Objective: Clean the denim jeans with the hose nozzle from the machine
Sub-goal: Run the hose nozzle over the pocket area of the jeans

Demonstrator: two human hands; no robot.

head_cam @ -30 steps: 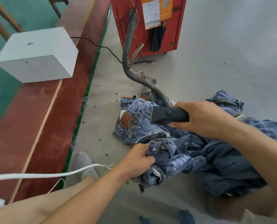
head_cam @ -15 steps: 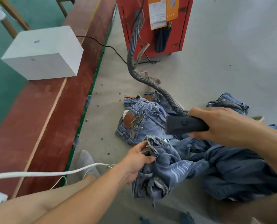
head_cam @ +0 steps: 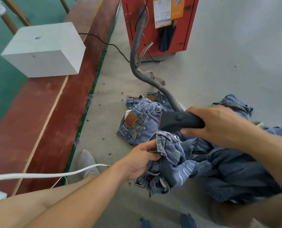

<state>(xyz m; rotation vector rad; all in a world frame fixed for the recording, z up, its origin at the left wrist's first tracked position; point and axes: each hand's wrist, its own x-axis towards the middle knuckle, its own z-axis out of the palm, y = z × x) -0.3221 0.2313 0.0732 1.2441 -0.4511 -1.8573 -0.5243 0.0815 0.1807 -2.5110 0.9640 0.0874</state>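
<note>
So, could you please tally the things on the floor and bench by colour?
Blue: 2, jeans in the left hand, jeans with a brown patch
Red: 1, machine
White: 1, box
Black: 1, nozzle
Grey: 1, hose
Total: 6

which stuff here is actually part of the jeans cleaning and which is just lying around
In use:
- nozzle, held by the right hand
- grey hose running to the red machine
- jeans, gripped by the left hand

Lying about:
- white box on the red board
- white cord
- folded jeans on the floor
</note>
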